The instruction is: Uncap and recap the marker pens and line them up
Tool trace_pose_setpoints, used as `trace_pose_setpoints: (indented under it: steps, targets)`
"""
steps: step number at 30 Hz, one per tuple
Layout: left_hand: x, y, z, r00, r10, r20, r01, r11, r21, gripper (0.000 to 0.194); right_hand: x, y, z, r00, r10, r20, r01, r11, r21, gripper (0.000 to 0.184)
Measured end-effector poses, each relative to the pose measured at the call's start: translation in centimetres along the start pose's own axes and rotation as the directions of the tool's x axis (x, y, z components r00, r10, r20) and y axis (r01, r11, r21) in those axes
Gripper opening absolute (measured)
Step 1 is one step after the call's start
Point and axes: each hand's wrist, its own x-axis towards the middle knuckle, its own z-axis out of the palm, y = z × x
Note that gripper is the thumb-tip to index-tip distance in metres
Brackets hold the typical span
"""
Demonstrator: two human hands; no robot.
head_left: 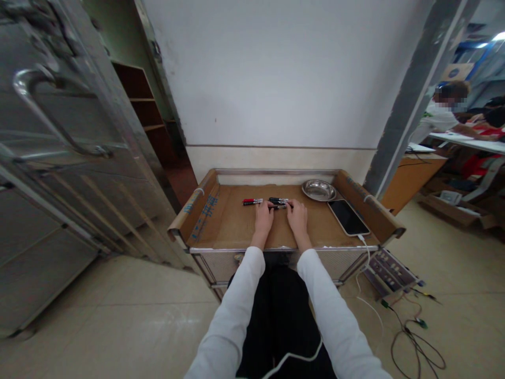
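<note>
The left hand [263, 215] and right hand [299, 215] bracketed a black pen [280, 207], whether pinched by their fingers I couldn't tell

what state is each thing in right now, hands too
left hand: fingers curled by one end of a black pen
right hand: fingers at its other end
red pen: lying flat
phone: face up, screen dark
white cable: plugged into phone
metal bowl: upright
cardboard: sides turned up

White wall [276, 73], beige tiled floor [153, 310], metal door [89, 158].
</note>
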Motion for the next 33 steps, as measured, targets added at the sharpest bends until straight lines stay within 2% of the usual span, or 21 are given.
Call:
trace_pose_setpoints:
  steps: [6,10,16,21,24,33]
  targets:
    - [0.0,-0.1,0.6,0.997,-0.059,-0.047,0.06,0.998,0.016,0.014,0.1,0.1,0.4,0.984,-0.135,0.117,0.134,0.991,0.012,0.022]
    - [0.3,0.1,0.6,0.996,-0.063,-0.057,0.063,0.998,0.009,0.014,0.0,0.0,0.5,0.968,-0.161,0.192,0.17,0.985,-0.032,0.019]
    - [0.3,0.5,0.3,0.997,-0.037,-0.067,0.039,0.999,0.024,0.019,0.1,-0.1,0.4,0.963,-0.145,0.226,0.169,0.981,-0.092,0.02]
    - [0.1,1.1,0.1,0.994,0.081,0.079,-0.087,0.993,0.082,0.017,0.1,-0.1,0.4,0.96,-0.117,0.253,0.15,0.982,-0.115,0.023]
    - [0.1,1.2,0.0,0.991,0.047,0.123,-0.059,0.993,0.098,0.015,0.1,0.0,0.3,0.962,-0.092,0.257,0.126,0.985,-0.117,0.024]
    - [0.0,1.2,-0.1,0.994,-0.021,0.105,0.001,0.983,0.184,0.011,0.1,0.1,0.6,0.969,-0.081,0.234,0.101,0.992,-0.075,0.025]
